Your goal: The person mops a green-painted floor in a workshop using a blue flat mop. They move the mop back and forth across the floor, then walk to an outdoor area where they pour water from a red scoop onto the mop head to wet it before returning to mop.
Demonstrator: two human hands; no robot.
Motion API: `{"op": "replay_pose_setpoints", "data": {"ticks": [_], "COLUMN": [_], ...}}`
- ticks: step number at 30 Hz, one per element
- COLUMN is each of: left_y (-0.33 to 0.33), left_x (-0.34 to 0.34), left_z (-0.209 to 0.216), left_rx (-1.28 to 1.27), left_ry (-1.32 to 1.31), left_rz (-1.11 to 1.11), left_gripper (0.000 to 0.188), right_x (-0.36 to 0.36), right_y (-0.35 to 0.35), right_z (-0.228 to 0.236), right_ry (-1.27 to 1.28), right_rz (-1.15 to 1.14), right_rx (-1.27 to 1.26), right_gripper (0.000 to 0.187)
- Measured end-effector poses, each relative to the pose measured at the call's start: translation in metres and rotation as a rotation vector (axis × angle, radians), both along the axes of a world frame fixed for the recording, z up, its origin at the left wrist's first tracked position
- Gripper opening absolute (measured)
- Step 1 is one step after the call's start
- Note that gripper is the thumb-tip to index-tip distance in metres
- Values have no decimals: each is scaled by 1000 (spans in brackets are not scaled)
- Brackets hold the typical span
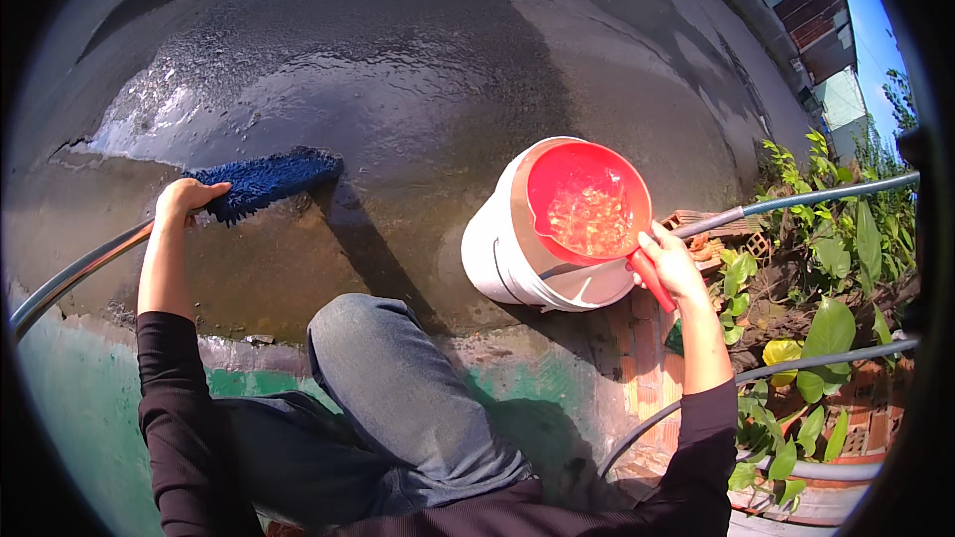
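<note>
Head cam: wet concrete ground (pixel 428 70) fills most of it, with a white bucket (pixel 489 254) sitting by the near edge, next to some bricks (pixel 647 343). Red dipper (pixel 553 179) of water's right over the bucket's mouth, right hand (pixel 672 267) wrapped round its handle (pixel 654 285). Shaggy blue cloth (pixel 274 182) is toward the ground's left edge, left hand (pixel 182 201) closed on one end.

On the left, a mop pad (pixel 277 183) has its left end in the left hand (pixel 187 197). To its right, a bucket (pixel 492 244) stands on the ground (pixel 418 129); over its mouth is a dipper (pixel 542 174) with water (pixel 593 214) in it, the handle reaching near and right into the right hand (pixel 676 267). Plants (pixel 831 328) lie farther right, and a building (pixel 811 25) far right.
</note>
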State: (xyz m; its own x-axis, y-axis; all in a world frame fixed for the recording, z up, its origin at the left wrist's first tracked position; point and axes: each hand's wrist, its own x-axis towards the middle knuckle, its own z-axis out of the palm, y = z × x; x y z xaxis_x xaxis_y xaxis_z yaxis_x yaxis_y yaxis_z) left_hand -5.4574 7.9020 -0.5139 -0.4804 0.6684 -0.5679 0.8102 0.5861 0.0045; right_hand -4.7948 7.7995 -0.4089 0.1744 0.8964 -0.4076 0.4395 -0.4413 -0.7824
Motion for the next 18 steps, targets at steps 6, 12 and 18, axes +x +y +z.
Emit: {"op": "replay_pose_setpoints", "data": {"ticks": [6,12,18], "left_y": [-18,-30,-28], "left_x": [-13,-24,-34], "left_z": [-2,-18,-28], "left_rx": [-80,77,62], "left_ry": [-96,67,52], "left_rz": [120,284,175], "left_gripper": [74,139,133], "right_x": [-73,-170,-296], "right_y": [19,55,102], "right_z": [67,38,-22], "right_ry": [7,153,154], "right_rz": [168,365,658], "right_rx": [64,-9,27], "right_gripper": [42,48,45]}}
